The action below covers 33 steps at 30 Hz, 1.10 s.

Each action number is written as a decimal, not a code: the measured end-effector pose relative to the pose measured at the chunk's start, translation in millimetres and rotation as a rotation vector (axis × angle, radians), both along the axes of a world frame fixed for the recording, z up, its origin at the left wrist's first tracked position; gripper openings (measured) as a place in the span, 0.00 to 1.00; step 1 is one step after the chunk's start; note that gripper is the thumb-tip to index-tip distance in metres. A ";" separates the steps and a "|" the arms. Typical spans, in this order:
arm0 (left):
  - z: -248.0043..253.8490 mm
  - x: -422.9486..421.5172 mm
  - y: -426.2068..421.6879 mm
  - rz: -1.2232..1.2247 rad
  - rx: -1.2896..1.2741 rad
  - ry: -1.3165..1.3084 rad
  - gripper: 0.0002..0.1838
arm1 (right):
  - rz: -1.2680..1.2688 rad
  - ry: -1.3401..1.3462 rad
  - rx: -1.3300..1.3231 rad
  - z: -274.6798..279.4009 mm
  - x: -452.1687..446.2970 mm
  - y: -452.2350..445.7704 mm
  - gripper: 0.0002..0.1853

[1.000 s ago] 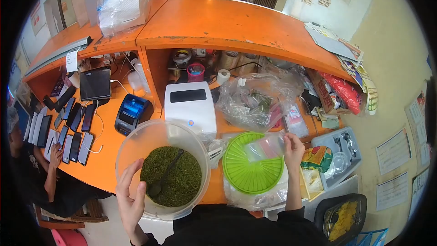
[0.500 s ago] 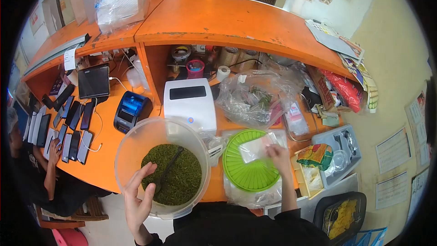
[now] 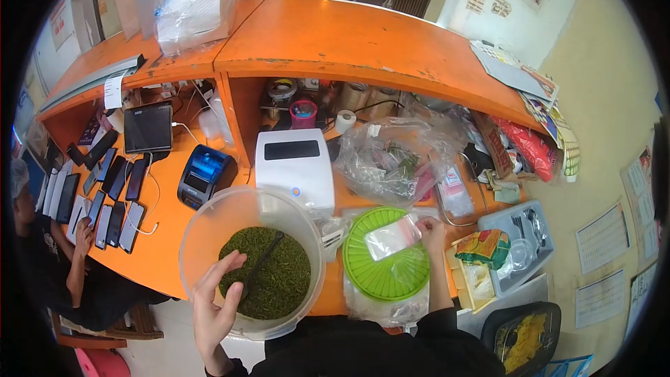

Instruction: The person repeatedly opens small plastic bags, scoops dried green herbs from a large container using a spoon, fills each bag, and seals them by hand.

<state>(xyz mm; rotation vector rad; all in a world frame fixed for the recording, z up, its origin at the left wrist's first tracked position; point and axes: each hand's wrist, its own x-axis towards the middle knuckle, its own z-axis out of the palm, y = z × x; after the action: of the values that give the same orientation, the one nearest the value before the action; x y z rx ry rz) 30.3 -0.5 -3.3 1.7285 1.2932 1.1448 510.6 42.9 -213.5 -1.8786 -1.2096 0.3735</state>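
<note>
A large translucent tub [image 3: 192, 237] holds finely chopped dark green herbs [image 3: 289, 276]. A black spoon [image 3: 262, 263] lies in them. My left hand [image 3: 215, 311] is at the tub's near left rim, fingers apart, with nothing in it. To the right of the tub, a round green lid [image 3: 377, 283] rests on clear plastic sheeting [image 3: 384, 313]. Over the lid is a small clear plastic bag [image 3: 392, 239], perhaps one of a thin stack. My right hand [image 3: 433, 236] pinches its right end with thumb and fingers.
Behind the tub stands a white label-printer-like machine [image 3: 294, 171], beside a blue-and-black printer [image 3: 206, 176]. A crumpled clear bag [image 3: 391, 157] lies behind the lid. Rightward are a grey cutlery tray [image 3: 516, 244] and a black food container [image 3: 520, 342]. A person [image 3: 63, 272] sits left by several phones [image 3: 112, 188].
My right hand has shifted slightly right and up, and the small plastic bag now lies more plainly across the lid. My left hand stays in place. The whole view has shifted a little downward.
</note>
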 end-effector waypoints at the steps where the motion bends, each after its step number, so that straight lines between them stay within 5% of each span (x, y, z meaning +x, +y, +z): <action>1: 0.3 -0.4 -0.2 0.003 -0.002 0.003 0.21 | 0.034 0.052 0.021 -3.2 1.1 0.5 0.04; 8: -3.0 -2.1 -1.4 0.004 -0.008 0.010 0.21 | 0.222 0.515 0.014 53.8 -19.4 -1.9 0.02; 17: -0.5 -1.9 -0.5 0.012 -0.001 0.011 0.21 | -0.024 -0.370 0.453 96.7 -53.0 5.4 0.03; 23: -4.2 -2.2 -1.6 0.028 -0.017 -0.039 0.21 | -0.090 -0.604 0.669 140.1 -65.7 0.9 0.05; 26: -6.9 -6.2 -2.9 -0.021 -0.020 0.003 0.21 | -0.151 -0.329 0.680 129.8 -52.5 5.2 0.06; 31: -8.1 -6.4 -5.4 0.057 -0.031 -0.074 0.21 | 0.002 0.172 0.038 54.2 -41.6 -26.3 0.08; 33: -6.9 -6.5 -5.5 0.060 -0.033 -0.073 0.21 | -0.029 0.001 0.095 15.7 -45.9 -39.9 0.08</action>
<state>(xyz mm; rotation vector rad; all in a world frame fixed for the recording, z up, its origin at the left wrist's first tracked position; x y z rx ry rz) 23.8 -6.0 -10.1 1.6191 1.3196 1.2023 464.7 3.0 -197.8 -1.8125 -1.1777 0.2954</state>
